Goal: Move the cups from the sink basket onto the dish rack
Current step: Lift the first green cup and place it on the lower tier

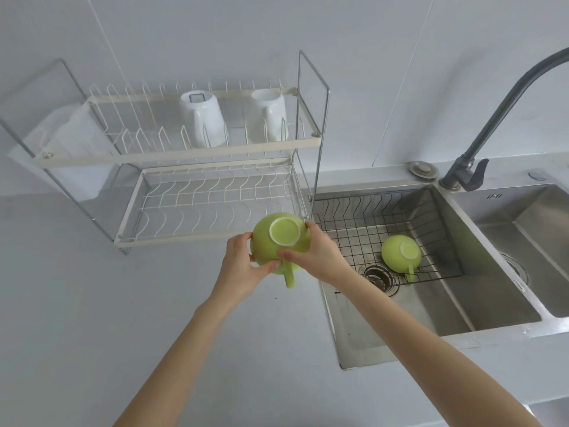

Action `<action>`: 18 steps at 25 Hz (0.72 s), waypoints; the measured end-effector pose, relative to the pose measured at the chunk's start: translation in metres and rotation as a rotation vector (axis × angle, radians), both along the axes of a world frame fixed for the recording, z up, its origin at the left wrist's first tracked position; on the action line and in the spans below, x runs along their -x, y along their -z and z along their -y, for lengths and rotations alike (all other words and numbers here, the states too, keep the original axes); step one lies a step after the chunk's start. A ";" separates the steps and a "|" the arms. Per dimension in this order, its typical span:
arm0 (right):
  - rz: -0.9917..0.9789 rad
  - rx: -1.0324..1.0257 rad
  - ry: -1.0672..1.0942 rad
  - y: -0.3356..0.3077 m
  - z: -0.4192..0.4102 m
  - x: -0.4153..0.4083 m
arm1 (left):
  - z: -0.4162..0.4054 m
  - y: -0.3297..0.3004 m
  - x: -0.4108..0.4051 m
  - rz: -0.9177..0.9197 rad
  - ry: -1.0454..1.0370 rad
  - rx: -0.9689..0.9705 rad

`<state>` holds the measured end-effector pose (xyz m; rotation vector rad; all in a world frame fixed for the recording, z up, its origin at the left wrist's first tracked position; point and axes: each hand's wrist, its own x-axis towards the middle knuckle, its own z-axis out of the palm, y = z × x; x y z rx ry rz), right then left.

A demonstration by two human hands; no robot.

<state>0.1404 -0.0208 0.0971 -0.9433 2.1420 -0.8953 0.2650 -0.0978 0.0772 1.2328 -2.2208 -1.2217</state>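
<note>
A green cup (277, 241) is held upside down, handle pointing toward me, just in front of the lower tier of the white wire dish rack (172, 155). My left hand (243, 263) grips its left side and my right hand (320, 257) grips its right side. A second green cup (400, 252) lies upside down in the black wire sink basket (354, 217). Two white mugs (204, 118) (271, 114) stand inverted on the rack's upper tier.
The steel sink (431, 303) holds the basket and a drain (380, 277). A dark faucet (492, 118) arches over from the right, with a second basin (529, 229) beyond it. A white cloth (67, 140) hangs on the rack's left end. The grey counter (123, 303) spreads left.
</note>
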 end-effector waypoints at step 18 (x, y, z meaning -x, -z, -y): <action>-0.076 -0.037 0.022 0.022 0.124 0.047 | 0.136 0.018 0.064 0.108 0.071 0.022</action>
